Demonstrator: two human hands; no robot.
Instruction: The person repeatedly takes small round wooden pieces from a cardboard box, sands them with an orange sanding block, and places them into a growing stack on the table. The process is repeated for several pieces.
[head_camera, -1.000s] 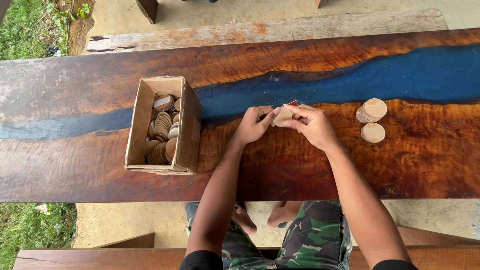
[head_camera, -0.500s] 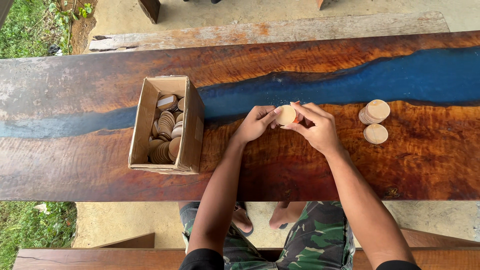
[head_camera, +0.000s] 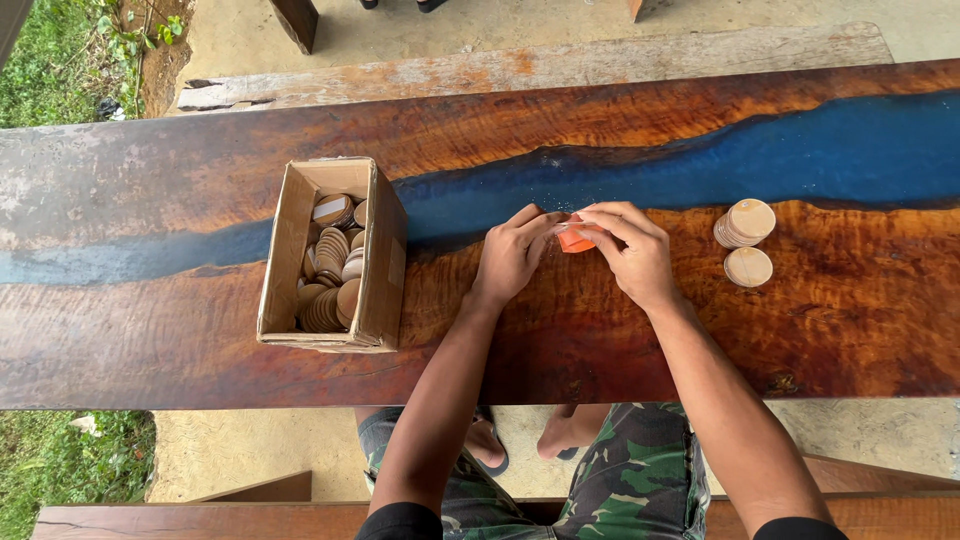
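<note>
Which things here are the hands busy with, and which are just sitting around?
Busy with:
- left hand and right hand, both pinching a small orange piece
- stacked wooden discs and a single disc beside them
- cardboard box holding more discs

Sitting around:
- weathered plank beyond the table
- grass

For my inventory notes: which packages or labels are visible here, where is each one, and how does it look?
Cardboard box: on the wooden table, left of the left hand; brown, rectangular, open top, full of round wooden discs.
Label: one disc in the box seems to carry a pale patch; too small to be sure.
No signs or screens.
</note>
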